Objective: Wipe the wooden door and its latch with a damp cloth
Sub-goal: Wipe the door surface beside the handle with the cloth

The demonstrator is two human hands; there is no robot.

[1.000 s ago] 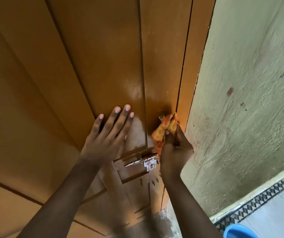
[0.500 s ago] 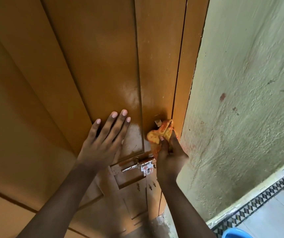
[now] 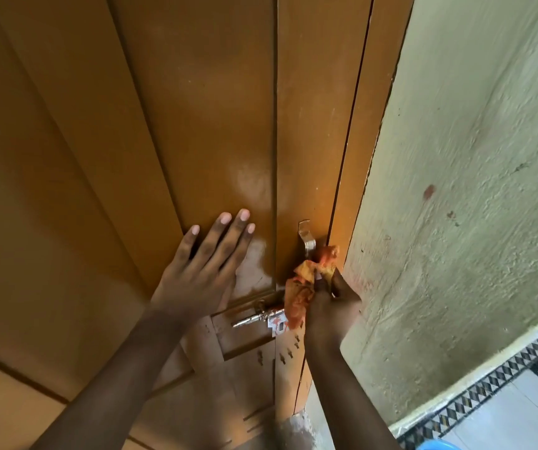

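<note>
The brown wooden door (image 3: pixel 196 108) fills the left and centre of the head view. My left hand (image 3: pixel 201 271) lies flat on a door panel, fingers spread. My right hand (image 3: pixel 332 306) grips a crumpled orange and yellow cloth (image 3: pixel 303 287) pressed on the door's right stile, just below a metal handle (image 3: pixel 306 237). A silver sliding bolt latch (image 3: pixel 261 316) sits below my left hand, its right end partly hidden by the cloth. A damp sheen shows on the wood above my hands.
A rough pale green wall (image 3: pixel 456 190) stands right of the door frame (image 3: pixel 375 125). A patterned black and white tile border (image 3: pixel 488 388) runs along the floor at lower right, with a blue object (image 3: pixel 433 446) at the bottom edge.
My right hand and the cloth have slid down the door's right stile, uncovering the metal handle above. My left hand stays flat on the panel.
</note>
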